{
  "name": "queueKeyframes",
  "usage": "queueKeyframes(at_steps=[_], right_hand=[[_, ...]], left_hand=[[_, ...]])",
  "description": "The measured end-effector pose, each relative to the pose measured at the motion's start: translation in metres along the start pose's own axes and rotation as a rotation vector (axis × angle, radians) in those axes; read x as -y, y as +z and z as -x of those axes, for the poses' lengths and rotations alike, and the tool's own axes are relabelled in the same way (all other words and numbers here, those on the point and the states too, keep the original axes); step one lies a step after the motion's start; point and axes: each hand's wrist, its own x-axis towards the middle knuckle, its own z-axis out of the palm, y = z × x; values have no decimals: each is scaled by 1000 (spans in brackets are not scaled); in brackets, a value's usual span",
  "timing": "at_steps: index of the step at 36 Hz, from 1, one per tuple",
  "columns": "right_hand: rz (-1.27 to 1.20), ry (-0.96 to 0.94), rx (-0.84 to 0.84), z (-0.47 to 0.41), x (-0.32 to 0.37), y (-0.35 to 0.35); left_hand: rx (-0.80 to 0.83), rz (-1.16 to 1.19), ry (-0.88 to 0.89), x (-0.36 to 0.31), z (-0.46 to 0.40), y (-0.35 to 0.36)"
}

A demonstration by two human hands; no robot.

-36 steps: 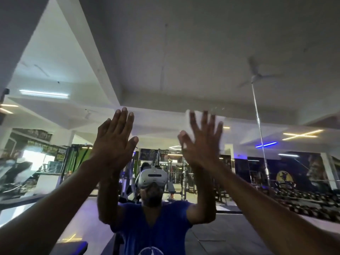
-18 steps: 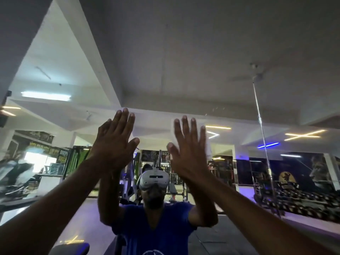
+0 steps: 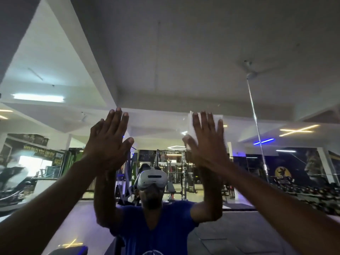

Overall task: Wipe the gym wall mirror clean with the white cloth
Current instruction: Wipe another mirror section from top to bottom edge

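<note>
**Flat palms on the glass**

Right hand [image 3: 206, 144] spread flat, fingers splayed, pressing white cloth [image 3: 195, 122] against mirror [image 3: 165, 52] at head height. Left hand [image 3: 108, 142] also flat on glass, fingers together, holding nothing. Reflection shows person in blue shirt [image 3: 156, 227] with white headset [image 3: 151, 180].

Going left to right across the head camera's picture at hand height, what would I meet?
Left hand flat and open → right hand spread over the white cloth → silver seam strip in the mirror → blue light.
</note>
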Motion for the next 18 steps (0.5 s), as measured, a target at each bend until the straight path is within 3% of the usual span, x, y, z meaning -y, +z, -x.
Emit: queueKeyframes(at_steps=[2, 4, 7, 13, 18], right_hand=[[72, -1, 1, -19, -30, -12], [78, 113, -4, -42, -44, -24], [-35, 223, -9, -49, -25, -26], [-33, 87, 57, 8, -10, -12], [21, 173, 14, -51, -45, -24]], left_hand=[[13, -8, -1, 1, 0, 0], [13, -1, -7, 1, 0, 0], [14, -2, -8, 1, 1, 0], [42, 8, -19, 1, -1, -3], [46, -1, -19, 1, -2, -3]])
